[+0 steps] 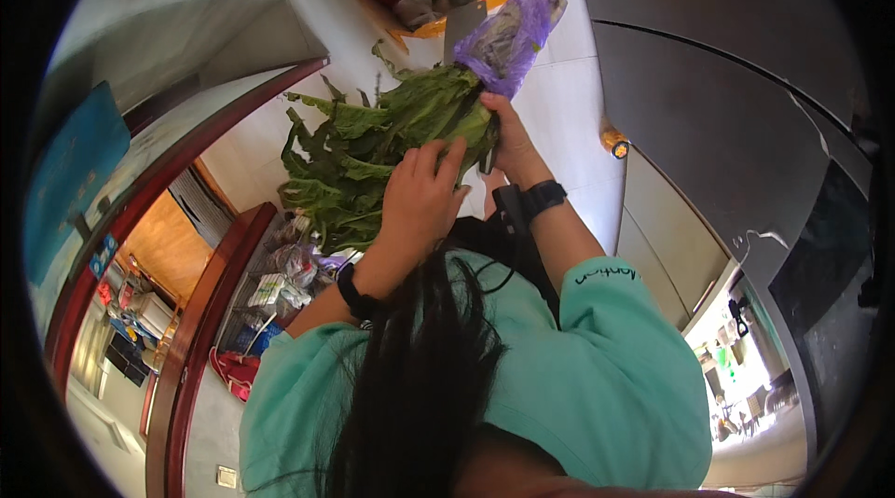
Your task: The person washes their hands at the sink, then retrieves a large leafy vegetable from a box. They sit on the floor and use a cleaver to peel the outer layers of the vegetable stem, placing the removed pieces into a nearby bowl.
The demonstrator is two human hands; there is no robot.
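Observation:
A large bunch of leafy green vegetables (356,141) spreads to the left in front of me. Its stem end is wrapped in a purple plastic bag (514,36), which points up and to the right. My right hand (510,134) grips the bunch just below the bag, thumb on top, its other fingers partly hidden. My left hand (423,190) lies over the leaves with its fingers spread; whether it presses on them I cannot tell. A black band is on each wrist.
A cardboard box (391,26) with bagged greens stands at the top, on the pale tiled floor. Dark red door frames (210,309) and a wire rack with bags (280,288) are on the left. Grey panels (699,99) and a small orange-ended cylinder (617,145) are on the right.

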